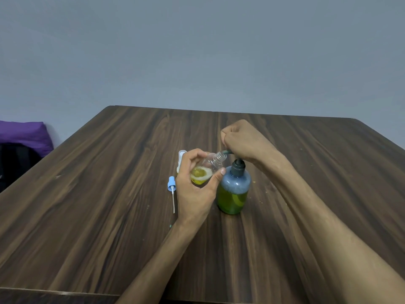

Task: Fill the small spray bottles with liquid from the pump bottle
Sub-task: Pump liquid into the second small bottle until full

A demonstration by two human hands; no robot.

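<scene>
My left hand (197, 189) grips a small spray bottle (206, 170), tilted, its neck at the pump bottle's (234, 189) spout. My right hand (241, 139), fingers curled, presses the pump head. A blue sprayer cap (171, 186) lies on the surface (109, 194).

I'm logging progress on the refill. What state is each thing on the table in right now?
Pump bottle: upright, part full of green liquid, spout at the small bottle's mouth.
Small spray bottle: uncapped, tilted, some yellow liquid inside.
Blue spray cap: off, lying on the table.
Left hand: holds the small bottle.
Right hand: fist pressing the pump head.
</scene>
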